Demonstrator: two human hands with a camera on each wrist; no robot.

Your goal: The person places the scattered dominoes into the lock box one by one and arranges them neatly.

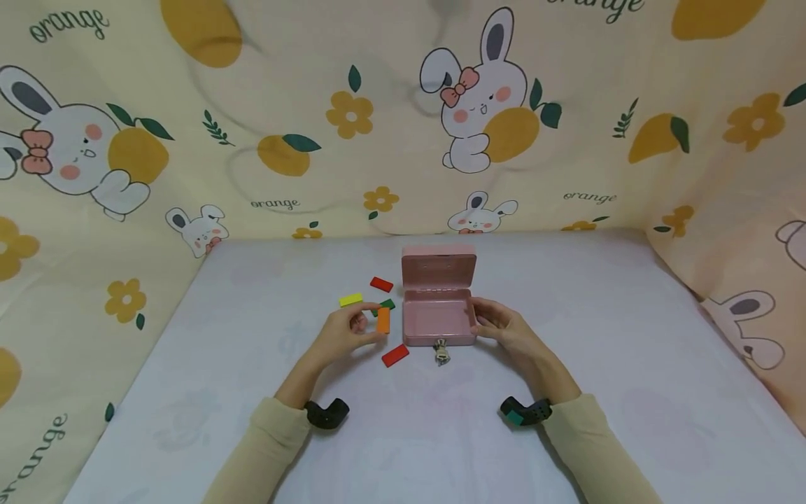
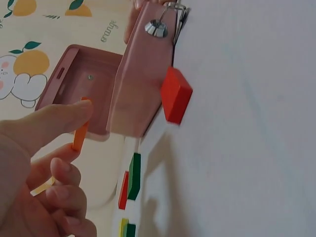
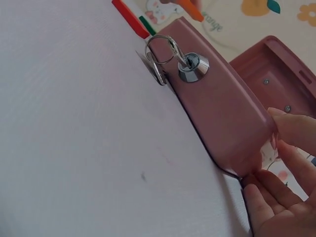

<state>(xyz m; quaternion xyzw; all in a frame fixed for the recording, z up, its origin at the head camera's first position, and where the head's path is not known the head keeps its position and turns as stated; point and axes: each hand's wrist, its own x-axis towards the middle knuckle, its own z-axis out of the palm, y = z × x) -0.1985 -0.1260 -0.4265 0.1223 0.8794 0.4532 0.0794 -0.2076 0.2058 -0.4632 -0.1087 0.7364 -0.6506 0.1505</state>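
The left hand (image 1: 340, 334) pinches an orange block (image 1: 383, 320), the right hand (image 1: 511, 330) grips the pink box (image 1: 436, 319), before cloth (image 1: 390, 49) reading "orange".

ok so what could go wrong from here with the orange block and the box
The orange block could slip, since the left hand pinches it just between thumb and fingertip. That hand might also nudge the nearer red block, lying by the box's front left corner. And the raised lid could perhaps swing down if the pink box gets bumped.
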